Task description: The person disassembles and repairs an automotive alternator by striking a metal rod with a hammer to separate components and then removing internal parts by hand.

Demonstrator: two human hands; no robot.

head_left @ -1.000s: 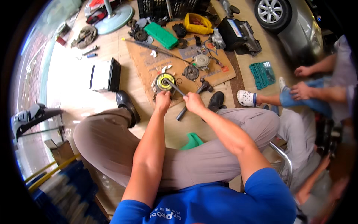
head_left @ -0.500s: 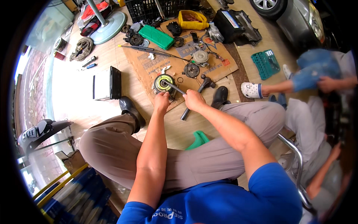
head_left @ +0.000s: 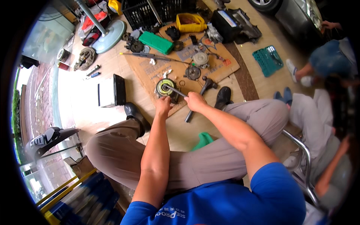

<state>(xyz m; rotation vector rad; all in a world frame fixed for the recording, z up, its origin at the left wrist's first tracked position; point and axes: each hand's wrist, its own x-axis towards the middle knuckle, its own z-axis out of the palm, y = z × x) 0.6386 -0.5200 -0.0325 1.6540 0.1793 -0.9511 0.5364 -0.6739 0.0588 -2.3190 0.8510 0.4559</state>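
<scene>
A round pulley-like part with a yellow-green ring (head_left: 161, 89) lies on the cardboard sheet (head_left: 144, 73) between my feet. My left hand (head_left: 163, 106) is closed at its near edge, fingers pinching the rim. My right hand (head_left: 195, 101) is wrapped round the near end of a slim metal rod (head_left: 177, 91). The rod slants leftward, its far tip at the middle of the ring. Just beyond my right hand a hammer (head_left: 204, 88) lies with its handle running under that hand's wrist area. A dark round disc (head_left: 193, 72) rests farther off on the cardboard.
Around the cardboard lie a green case (head_left: 156, 42), a yellow tub (head_left: 191, 23), a black crate (head_left: 139, 17) and a teal socket tray (head_left: 267, 61). A white-and-black box (head_left: 111, 92) stands left of my foot. Other people sit at the right, near a car (head_left: 298, 18).
My head view has shifted slightly. Both hands keep their grips, with the rod tip still at the ring. At the right, a person's outstretched leg has drawn back from the cardboard.
</scene>
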